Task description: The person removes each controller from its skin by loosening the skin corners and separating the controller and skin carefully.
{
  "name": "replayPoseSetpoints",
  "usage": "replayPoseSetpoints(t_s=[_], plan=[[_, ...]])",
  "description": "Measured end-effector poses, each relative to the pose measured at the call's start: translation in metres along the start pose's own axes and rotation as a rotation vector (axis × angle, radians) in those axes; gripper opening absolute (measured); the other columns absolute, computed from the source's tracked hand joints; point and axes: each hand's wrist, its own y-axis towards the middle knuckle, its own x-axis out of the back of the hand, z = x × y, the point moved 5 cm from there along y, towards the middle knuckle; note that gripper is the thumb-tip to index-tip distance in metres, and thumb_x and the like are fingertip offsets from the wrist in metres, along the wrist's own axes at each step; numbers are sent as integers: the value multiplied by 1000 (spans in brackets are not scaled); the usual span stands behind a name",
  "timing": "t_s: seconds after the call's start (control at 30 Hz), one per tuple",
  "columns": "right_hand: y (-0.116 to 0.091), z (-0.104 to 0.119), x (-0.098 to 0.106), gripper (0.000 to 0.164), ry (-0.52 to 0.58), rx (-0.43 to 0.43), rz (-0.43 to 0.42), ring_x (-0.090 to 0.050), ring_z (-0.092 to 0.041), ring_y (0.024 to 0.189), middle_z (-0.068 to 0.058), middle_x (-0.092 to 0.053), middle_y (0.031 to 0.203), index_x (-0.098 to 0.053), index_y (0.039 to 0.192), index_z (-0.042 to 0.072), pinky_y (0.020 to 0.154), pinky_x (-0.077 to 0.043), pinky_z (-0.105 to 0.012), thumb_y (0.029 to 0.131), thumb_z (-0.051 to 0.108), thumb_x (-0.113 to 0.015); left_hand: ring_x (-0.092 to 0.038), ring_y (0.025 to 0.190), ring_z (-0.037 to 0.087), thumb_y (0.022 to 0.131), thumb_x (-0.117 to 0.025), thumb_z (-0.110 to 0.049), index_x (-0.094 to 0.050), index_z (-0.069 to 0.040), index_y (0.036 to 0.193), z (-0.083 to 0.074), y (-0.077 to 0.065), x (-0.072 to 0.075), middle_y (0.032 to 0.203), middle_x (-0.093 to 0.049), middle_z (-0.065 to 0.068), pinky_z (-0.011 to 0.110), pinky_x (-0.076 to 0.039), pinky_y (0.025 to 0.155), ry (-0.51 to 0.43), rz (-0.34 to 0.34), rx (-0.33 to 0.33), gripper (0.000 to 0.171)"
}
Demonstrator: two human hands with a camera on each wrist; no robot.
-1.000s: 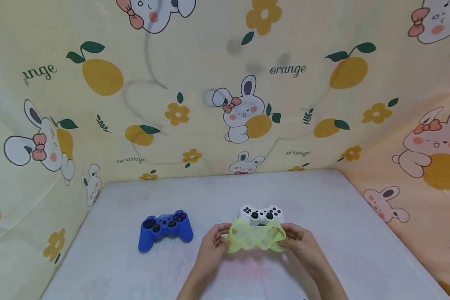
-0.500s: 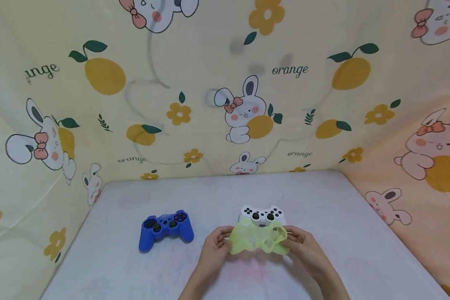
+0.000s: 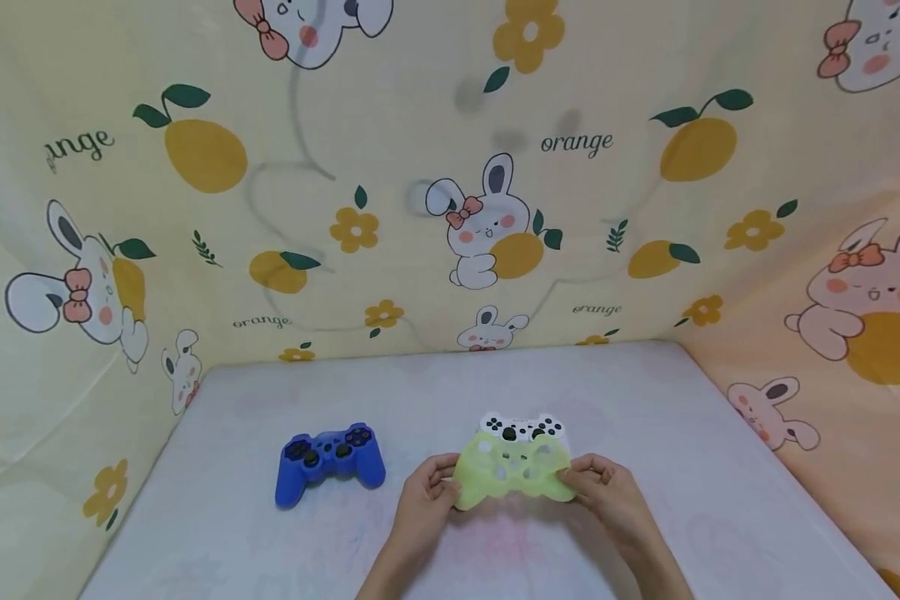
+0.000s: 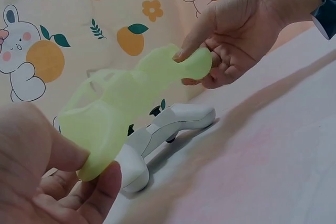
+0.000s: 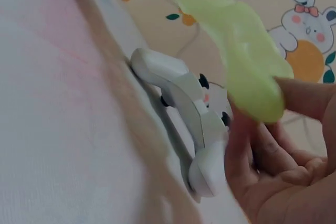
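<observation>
- One printed cloth (image 3: pixel 405 108) fills the back and both sides, probably hung as a plain-enough screen around the work.
- Below it, the pale worktop (image 3: pixel 195 533) gives a flat rest for two game controllers.
- Thin, yellow-green and see-through, the controller cover (image 3: pixel 514 482) is held up off the worktop, spread between two hands; gripping both ends likely keeps so floppy a thing in shape.
- Off to the left, the blue controller (image 3: pixel 327 457) lies buttons up, well apart, so it seems set aside.
- Partly hidden behind the cover, the white controller (image 3: pixel 523 422) rests buttons up, its grips towards the person, perhaps to stay within easy reach.
- Left hand (image 3: pixel 426 493): thumb and fingers pinch the cover's left grip.
- Right hand (image 3: pixel 607 493): thumb over, fingers curled beneath, it pinches the right grip, matching the other side.
</observation>
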Motion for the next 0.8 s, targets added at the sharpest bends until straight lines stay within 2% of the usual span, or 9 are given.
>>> replayPoseSetpoints(t_s=[0.13,0.33,0.43,0.53,0.67,0.8], plan=[[3,-1,0,23,-15,13,-28,-66,-21,77,-17,-69,88,-59,104,-10,71,-55,-31,84,-5,-70,-61,94,22,89,-58,6,-57,5,126,0,2,2,111,-64,12,26,-53,74,39,-6,5,36],[1,3,-3,26,36,114,73,-65,-17,80,-15,-67,91,-52,109,-16,71,-54,-27,85,-14,-63,-60,95,21,88,-58,7,-58,5,124,2,1,1,109,-64,10,25,-52,76,49,-10,2,36],[-1,1,-4,28,77,116,82,-64,-17,82,-14,-67,94,-52,111,-14,71,-54,-28,85,-12,-63,-60,92,21,88,-57,8,-58,5,123,4,-2,-1,107,-64,10,26,-52,73,29,-5,16,36],[-2,-4,-4,30,78,92,19,-64,-19,85,-15,-67,99,-57,115,-13,73,-54,-30,87,-6,-65,-60,87,20,88,-58,7,-59,6,122,6,-4,-3,104,-63,9,26,-52,69,9,1,39,35],[0,-7,-2,33,9,73,-109,-63,-18,82,-15,-69,104,-64,121,-9,70,-53,-30,90,0,-68,-61,83,20,85,-58,9,-59,7,121,6,-3,-4,102,-63,10,28,-54,66,-21,0,50,36],[3,-3,2,31,-40,92,-158,-61,-15,74,-13,-70,96,-65,117,-9,65,-51,-28,89,2,-70,-62,85,20,84,-58,10,-58,7,122,4,0,-4,103,-64,12,28,-55,69,-52,-13,30,38]])
